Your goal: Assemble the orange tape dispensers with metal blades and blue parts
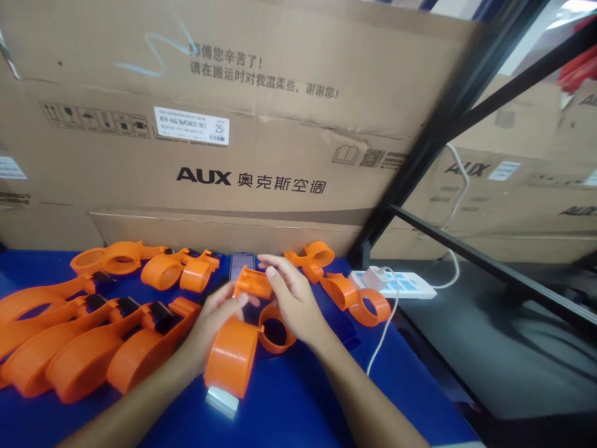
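Observation:
Above the blue table, my left hand is closed on the upper part of an orange plastic tape dispenser, whose wide round ring shows below the fingers. At its lower end shows a shiny metal strip; I cannot tell whether it is attached. My right hand grips the top orange section from the right, thumb and fingers around it. Just behind, partly hidden by the hands, is a smaller orange ring; whether it joins the held piece is unclear.
Several orange dispensers with black ends lie at the left, with more orange pieces at the right. A phone rests behind my hands. A white power strip with a cable sits by the black rack frame. Large cartons stand behind.

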{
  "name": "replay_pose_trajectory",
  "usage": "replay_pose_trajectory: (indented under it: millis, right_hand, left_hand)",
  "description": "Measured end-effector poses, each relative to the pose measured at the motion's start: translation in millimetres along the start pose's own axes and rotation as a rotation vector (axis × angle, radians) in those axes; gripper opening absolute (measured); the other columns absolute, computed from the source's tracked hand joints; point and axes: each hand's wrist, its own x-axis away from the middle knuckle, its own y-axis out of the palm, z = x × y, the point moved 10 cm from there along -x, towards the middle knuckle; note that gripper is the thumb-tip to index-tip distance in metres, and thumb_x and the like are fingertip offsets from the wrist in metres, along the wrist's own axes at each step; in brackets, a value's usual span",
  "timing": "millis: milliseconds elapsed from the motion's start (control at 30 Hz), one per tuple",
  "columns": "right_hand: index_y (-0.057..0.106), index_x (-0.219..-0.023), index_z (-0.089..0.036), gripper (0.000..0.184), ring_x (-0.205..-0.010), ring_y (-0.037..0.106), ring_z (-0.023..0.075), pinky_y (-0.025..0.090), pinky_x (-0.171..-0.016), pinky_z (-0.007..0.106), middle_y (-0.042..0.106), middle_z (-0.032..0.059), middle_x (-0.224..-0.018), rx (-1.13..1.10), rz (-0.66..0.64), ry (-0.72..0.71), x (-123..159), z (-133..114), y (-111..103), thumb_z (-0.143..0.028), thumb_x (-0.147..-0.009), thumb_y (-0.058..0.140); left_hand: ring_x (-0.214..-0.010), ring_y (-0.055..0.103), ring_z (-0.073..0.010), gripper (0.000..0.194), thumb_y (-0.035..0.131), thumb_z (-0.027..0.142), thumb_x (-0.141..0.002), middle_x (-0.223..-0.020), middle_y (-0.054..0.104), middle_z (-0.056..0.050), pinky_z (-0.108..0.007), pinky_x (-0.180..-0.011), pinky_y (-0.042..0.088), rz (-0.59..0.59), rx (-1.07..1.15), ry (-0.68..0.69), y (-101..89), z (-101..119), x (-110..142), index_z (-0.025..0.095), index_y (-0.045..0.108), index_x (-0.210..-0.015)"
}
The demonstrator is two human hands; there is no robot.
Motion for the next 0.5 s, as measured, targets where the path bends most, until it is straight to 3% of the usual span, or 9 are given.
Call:
replay_pose_trajectory:
  millis: [67, 167, 267, 333, 400, 500]
  right_hand:
    - [0.066, -0.126, -0.024, 0.032, -0.097, 0.065, 0.0232, 0.053, -0.09, 0.041, 0.068, 0.0092, -0.114, 0.261, 0.003, -0.128, -2, -13, -9, -0.04, -0.103, 0.053]
    - [0.062, -0.136, -0.025, 0.042, -0.113, 0.06, 0.0283, 0.046, -0.104, 0.05, 0.065, 0.0109, -0.124, 0.55, -0.261, -0.134, 2, -7, 2, -0.046, -0.1, 0.058]
    - [0.052, -0.149, -0.027, 0.081, -0.132, 0.047, 0.0395, 0.04, -0.109, 0.057, 0.051, 0.0158, -0.145, 0.769, -0.551, -0.017, 19, 14, 11, -0.061, -0.08, 0.078]
    - [0.05, -0.151, -0.029, 0.1, -0.138, 0.039, 0.0444, 0.037, -0.11, 0.059, 0.043, 0.0165, -0.152, 0.847, -0.648, 0.052, 30, 24, 12, -0.065, -0.066, 0.087]
    - [0.056, -0.145, -0.03, 0.093, -0.136, 0.04, 0.0424, 0.036, -0.111, 0.057, 0.043, 0.0143, -0.15, 0.863, -0.698, 0.055, 34, 27, 14, -0.063, -0.065, 0.089]
    - [0.064, -0.134, -0.027, 0.066, -0.123, 0.047, 0.0339, 0.037, -0.109, 0.051, 0.052, 0.011, -0.136, 0.833, -0.718, -0.025, 33, 23, 20, -0.052, -0.076, 0.085]
  left_hand:
    - [-0.048, 0.046, -0.0093, 0.036, 0.076, 0.051, -0.083, -0.06, 0.056, 0.003, -0.02, -0.048, 0.04, 0.072, 0.01, 0.014, -17.6, -1, 1, 0.016, 0.072, -0.091]
    - [-0.046, 0.044, -0.0087, 0.038, 0.075, 0.054, -0.082, -0.057, 0.053, 0.003, -0.02, -0.046, 0.039, 0.145, 0.069, 0.035, -37.1, -3, 4, 0.016, 0.07, -0.087]
    - [-0.048, 0.045, -0.009, 0.036, 0.075, 0.052, -0.083, -0.06, 0.054, 0.003, -0.02, -0.047, 0.04, 0.185, 0.077, 0.068, -49.0, -5, 8, 0.017, 0.067, -0.084]
    - [-0.049, 0.044, -0.0089, 0.033, 0.075, 0.05, -0.084, -0.061, 0.053, 0.003, -0.02, -0.047, 0.038, 0.185, 0.044, 0.082, -52.3, -8, 9, 0.018, 0.067, -0.085]
    - [-0.052, 0.044, -0.0095, 0.029, 0.077, 0.046, -0.084, -0.065, 0.056, 0.003, -0.02, -0.049, 0.038, 0.172, 0.011, 0.088, -52.9, -10, 9, 0.019, 0.067, -0.086]
    - [-0.058, 0.049, -0.0119, 0.026, 0.077, 0.044, -0.084, -0.075, 0.063, -0.001, -0.022, -0.054, 0.042, 0.173, -0.005, 0.092, -52.7, -12, 12, 0.02, 0.067, -0.085]
